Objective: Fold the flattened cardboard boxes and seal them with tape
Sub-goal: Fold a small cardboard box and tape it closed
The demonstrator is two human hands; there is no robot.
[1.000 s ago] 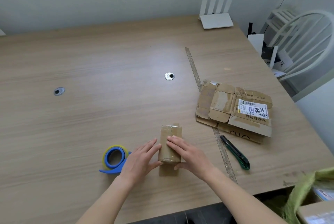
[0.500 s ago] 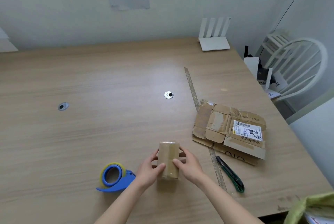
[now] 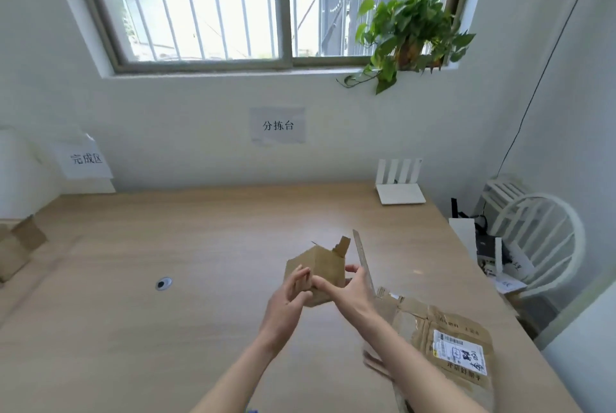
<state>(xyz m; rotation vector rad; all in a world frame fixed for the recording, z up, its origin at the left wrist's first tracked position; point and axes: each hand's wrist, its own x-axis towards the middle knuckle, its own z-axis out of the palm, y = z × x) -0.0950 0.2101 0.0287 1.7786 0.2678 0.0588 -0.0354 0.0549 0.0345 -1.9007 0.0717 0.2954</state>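
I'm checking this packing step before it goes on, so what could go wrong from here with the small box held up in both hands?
1. The small box is off the table, held only by the left hand and right hand; a slip could drop it.
2. A torn flap sticks up at its top, so that end may not close flat for tape.
3. The right forearm hangs over the flattened box and may push it toward the table edge.
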